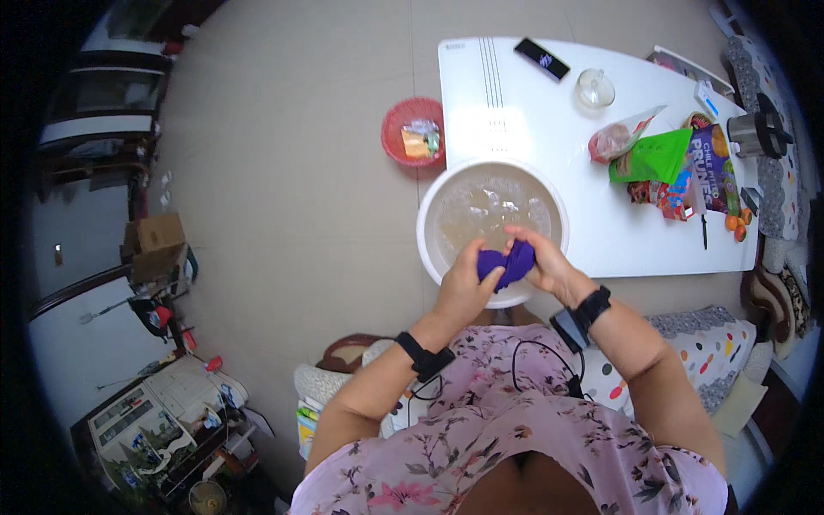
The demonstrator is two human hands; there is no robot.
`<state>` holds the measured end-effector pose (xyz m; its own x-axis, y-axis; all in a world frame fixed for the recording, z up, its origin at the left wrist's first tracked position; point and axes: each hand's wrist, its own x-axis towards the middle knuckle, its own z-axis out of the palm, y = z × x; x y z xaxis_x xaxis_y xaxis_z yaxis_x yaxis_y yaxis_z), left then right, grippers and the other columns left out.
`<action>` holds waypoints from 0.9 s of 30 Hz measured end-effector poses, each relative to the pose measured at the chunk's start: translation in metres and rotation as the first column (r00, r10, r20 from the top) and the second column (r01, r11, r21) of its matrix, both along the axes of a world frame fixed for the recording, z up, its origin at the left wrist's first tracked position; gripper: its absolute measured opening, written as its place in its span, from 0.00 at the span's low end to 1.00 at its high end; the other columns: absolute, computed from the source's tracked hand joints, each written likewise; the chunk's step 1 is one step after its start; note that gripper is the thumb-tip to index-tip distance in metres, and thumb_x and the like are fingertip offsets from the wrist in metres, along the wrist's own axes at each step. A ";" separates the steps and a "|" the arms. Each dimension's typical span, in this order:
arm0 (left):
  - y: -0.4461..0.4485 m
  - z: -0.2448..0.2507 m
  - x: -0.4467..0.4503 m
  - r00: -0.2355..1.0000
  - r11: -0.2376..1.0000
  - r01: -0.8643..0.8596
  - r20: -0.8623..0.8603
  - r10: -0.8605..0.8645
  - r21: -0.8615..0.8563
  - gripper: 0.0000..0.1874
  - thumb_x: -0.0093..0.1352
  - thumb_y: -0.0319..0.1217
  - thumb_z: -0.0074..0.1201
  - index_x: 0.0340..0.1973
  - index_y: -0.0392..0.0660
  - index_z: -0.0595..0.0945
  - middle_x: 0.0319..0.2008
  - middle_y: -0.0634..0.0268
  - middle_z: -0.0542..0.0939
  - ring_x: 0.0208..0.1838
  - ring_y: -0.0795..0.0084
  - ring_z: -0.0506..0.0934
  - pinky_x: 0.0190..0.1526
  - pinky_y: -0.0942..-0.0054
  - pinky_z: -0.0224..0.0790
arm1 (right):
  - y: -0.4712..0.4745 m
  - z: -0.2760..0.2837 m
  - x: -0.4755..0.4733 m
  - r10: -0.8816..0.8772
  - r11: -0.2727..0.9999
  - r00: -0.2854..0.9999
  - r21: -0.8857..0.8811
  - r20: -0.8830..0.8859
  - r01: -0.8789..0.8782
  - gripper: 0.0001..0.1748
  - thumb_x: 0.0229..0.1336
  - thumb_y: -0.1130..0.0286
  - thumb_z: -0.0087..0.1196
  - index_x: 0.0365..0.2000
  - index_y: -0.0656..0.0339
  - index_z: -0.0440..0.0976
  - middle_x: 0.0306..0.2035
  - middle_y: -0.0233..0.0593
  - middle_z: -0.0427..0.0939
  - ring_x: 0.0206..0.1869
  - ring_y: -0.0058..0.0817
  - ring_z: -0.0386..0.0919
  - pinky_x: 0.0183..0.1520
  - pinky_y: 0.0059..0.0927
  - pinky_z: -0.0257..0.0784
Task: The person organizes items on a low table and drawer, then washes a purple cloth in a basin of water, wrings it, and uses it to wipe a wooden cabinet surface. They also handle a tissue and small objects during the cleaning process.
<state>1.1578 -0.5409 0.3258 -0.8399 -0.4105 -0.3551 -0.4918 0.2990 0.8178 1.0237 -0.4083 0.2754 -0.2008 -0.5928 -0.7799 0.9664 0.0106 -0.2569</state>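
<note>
Between my two hands is a bunched purple cloth (508,265), held above the near side of a white basin (427,193). My left hand (465,283) grips the cloth's left end, thumb on top. The right end sits in my right hand (548,265), its fingers curled around it. Cloudy water (479,209) with some suds fills part of the basin below. What lies beneath the water cannot be made out. Each wrist wears a black strap with a small device, and thin black cables hang near my lap.
Right of the basin stands a white table (644,251) with a phone (542,59), a glass cup (595,89), a green pouch (653,158), snack bags, a knife (704,232) and several orange fruits (740,222). A red plastic basket (396,138) is beyond the basin's left rim.
</note>
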 end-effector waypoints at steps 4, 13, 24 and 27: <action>-0.006 0.024 -0.001 0.853 0.795 -0.501 0.041 0.520 0.342 0.22 0.72 0.39 0.57 0.54 0.39 0.69 0.45 0.58 0.78 0.42 0.66 0.80 0.41 0.69 0.75 | 0.017 0.047 0.020 0.200 0.958 0.848 -0.082 -0.490 -0.273 0.21 0.59 0.75 0.46 0.53 0.63 0.72 0.43 0.41 0.79 0.47 0.32 0.78 0.55 0.30 0.72; 0.008 0.116 -0.009 0.893 0.533 -0.278 0.010 0.451 0.799 0.35 0.65 0.35 0.66 0.62 0.48 0.61 0.54 0.60 0.72 0.54 0.69 0.75 0.49 0.70 0.73 | 0.038 0.149 0.028 0.147 0.932 -0.066 0.160 -0.987 -0.326 0.33 0.58 0.65 0.58 0.62 0.63 0.64 0.59 0.54 0.70 0.64 0.48 0.66 0.68 0.42 0.59; -0.098 0.166 0.032 0.948 0.628 -0.073 -0.142 0.285 0.775 0.18 0.73 0.39 0.52 0.56 0.48 0.75 0.48 0.71 0.78 0.51 0.78 0.75 0.51 0.72 0.69 | -0.029 0.300 0.044 -0.116 0.985 0.356 -0.154 -0.927 -0.080 0.23 0.51 0.62 0.61 0.45 0.59 0.70 0.38 0.30 0.73 0.40 0.17 0.69 0.45 0.21 0.67; -0.149 0.207 0.083 0.867 -0.056 0.399 -0.357 0.347 0.915 0.31 0.74 0.54 0.41 0.64 0.47 0.71 0.59 0.66 0.75 0.58 0.71 0.75 0.61 0.65 0.67 | -0.127 0.329 0.109 -0.054 0.884 0.671 -0.348 -0.739 -0.312 0.23 0.57 0.59 0.57 0.49 0.61 0.69 0.44 0.36 0.75 0.45 0.24 0.76 0.51 0.28 0.74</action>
